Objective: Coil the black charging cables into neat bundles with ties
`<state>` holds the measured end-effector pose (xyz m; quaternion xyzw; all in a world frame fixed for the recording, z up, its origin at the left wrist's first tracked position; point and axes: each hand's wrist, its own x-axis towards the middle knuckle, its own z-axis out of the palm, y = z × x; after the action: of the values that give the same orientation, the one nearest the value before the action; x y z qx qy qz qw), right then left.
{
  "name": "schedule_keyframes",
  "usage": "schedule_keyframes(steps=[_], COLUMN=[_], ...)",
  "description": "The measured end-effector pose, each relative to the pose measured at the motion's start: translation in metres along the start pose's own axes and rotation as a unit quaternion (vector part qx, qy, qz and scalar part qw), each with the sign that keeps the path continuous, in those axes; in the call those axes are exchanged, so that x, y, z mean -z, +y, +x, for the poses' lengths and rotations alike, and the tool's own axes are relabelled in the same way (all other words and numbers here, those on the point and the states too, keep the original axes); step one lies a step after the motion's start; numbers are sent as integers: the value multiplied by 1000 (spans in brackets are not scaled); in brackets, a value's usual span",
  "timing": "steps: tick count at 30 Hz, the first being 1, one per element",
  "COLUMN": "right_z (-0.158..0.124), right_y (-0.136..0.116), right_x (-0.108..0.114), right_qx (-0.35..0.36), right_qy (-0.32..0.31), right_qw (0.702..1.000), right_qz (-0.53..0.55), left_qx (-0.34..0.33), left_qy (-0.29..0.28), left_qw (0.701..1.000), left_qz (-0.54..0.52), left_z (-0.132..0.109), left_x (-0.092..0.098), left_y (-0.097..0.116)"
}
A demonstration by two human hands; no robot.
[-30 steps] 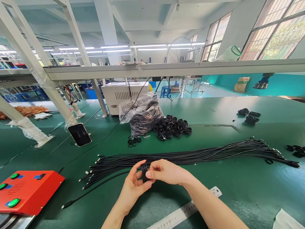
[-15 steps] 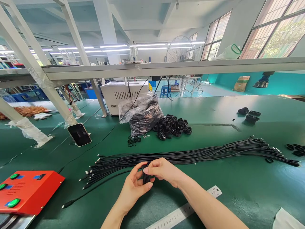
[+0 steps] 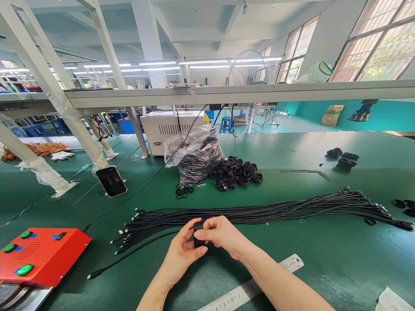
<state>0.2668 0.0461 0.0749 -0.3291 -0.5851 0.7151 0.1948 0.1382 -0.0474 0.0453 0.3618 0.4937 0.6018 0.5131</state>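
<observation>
Between my two hands, just above the table, is a black cable wound into a small tight coil (image 3: 198,234). My left hand (image 3: 182,246) grips the coil from the left, thumb below and fingers behind it. With thumb and fingers pinched, my right hand (image 3: 219,233) holds its right side. A loose end of cable with a plug (image 3: 95,274) trails from the coil to the lower left over the table. Right behind my hands lies a long bundle of straight black cables (image 3: 253,214), its metal-tipped ends fanned out at both sides.
A steel ruler (image 3: 246,294) lies under my right forearm. At left stand a red box with green buttons (image 3: 48,255) and a phone (image 3: 111,181) against a post. Farther back are coiled cables (image 3: 238,172), a plastic bag (image 3: 201,157) and small black rings (image 3: 183,191).
The view has shifted slightly, so the scene sits a little to the right. Both hands keep hold of the coil, with only slight finger movement.
</observation>
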Motion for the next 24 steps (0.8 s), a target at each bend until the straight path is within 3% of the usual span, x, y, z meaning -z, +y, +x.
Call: schedule_keyframes(steps=[11, 18, 21, 24], right_z=[3, 4, 4, -1], right_y=[-1, 13, 11, -4], right_x=[9, -7, -8, 6], right_qx=[-19, 25, 40, 67], right_qy=[-44, -33, -34, -18], right_qw=[999, 999, 998, 993], right_qz=[-24, 1, -23, -97], left_qx=[-16, -32, -7, 52], left_qy=[6, 27, 8, -36], left_qw=[1000, 999, 1000, 995], left_qz=[19, 24, -5, -75], left_z=[0, 0, 0, -1], left_x=[-3, -5, 0, 6], left_y=[-6, -7, -5, 1])
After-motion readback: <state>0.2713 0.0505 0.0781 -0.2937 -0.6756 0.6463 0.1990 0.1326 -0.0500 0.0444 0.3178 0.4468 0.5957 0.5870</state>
